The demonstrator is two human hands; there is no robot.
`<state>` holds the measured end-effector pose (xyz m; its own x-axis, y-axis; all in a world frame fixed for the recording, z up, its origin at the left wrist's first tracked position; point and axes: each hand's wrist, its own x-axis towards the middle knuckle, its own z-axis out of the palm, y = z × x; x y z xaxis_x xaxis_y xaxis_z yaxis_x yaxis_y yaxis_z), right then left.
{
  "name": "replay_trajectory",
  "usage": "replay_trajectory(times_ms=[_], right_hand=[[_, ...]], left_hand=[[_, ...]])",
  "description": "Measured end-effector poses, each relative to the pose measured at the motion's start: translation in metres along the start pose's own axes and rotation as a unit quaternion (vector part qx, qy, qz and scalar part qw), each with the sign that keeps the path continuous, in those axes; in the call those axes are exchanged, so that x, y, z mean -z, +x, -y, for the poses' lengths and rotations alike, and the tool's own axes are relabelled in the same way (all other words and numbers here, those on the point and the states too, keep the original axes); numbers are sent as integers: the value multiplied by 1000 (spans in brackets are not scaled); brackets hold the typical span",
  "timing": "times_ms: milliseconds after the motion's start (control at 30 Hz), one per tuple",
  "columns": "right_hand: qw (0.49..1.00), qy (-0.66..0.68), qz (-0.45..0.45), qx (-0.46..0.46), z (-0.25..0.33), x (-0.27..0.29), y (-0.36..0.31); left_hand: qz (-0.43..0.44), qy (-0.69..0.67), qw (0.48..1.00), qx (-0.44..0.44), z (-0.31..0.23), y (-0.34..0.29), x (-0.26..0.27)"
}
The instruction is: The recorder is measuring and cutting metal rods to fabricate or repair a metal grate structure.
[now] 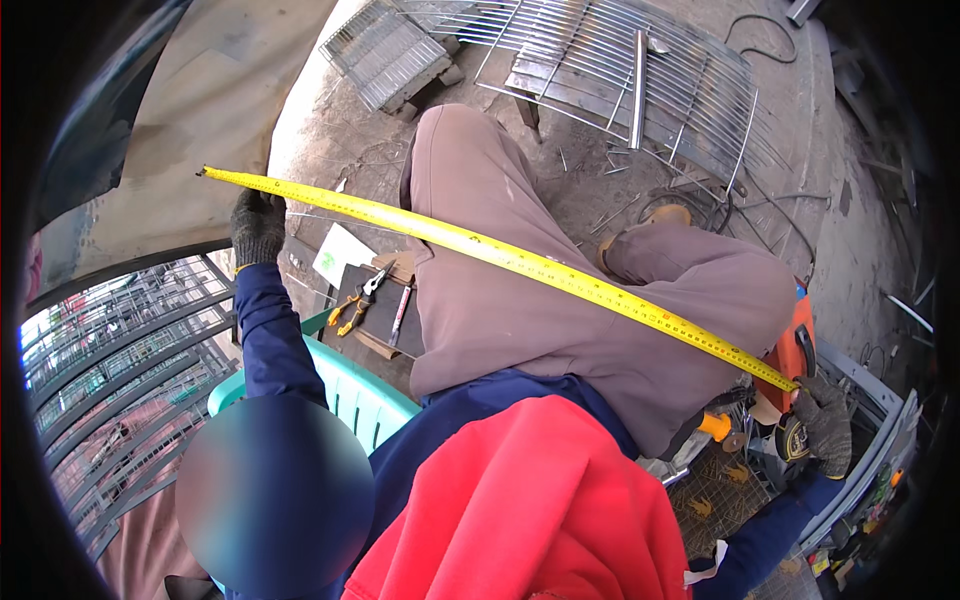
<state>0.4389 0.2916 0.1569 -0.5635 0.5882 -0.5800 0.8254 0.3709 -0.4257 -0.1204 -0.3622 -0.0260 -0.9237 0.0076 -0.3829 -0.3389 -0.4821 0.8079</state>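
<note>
A yellow tape measure blade stretches across my lap, from the upper left down to the right. My left hand, in a dark grey knitted glove, is closed on the blade a little way in from its tip, which sticks out beyond the fingers. Low at the right, my right hand, gloved as well, grips the black and yellow tape case. Its fingers are partly hidden. By my left knee, yellow-handled pliers and a marker pen lie on a dark board.
A curved metal grille rests on supports ahead, near a stack of wire panels. Dark metal bars stand at the left, beside my teal chair. An orange object is near my right hand. Cables cross the floor.
</note>
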Motion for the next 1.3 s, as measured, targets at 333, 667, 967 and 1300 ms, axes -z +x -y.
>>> replay_trajectory(times_ms=[333,667,967,1300], right_hand=[[998,-23,52,23,58,-19,3],[992,-32,53,112,80,-40,6],[974,7,178,139,120,-66,6],[977,-68,64,192,115,-67,-3]], left_hand=[[0,20,1000,19,29,-19,-54],[7,14,1000,19,25,-29,-76],[-21,40,999,-14,38,-46,-101],[-2,44,999,-21,51,-62,-127]])
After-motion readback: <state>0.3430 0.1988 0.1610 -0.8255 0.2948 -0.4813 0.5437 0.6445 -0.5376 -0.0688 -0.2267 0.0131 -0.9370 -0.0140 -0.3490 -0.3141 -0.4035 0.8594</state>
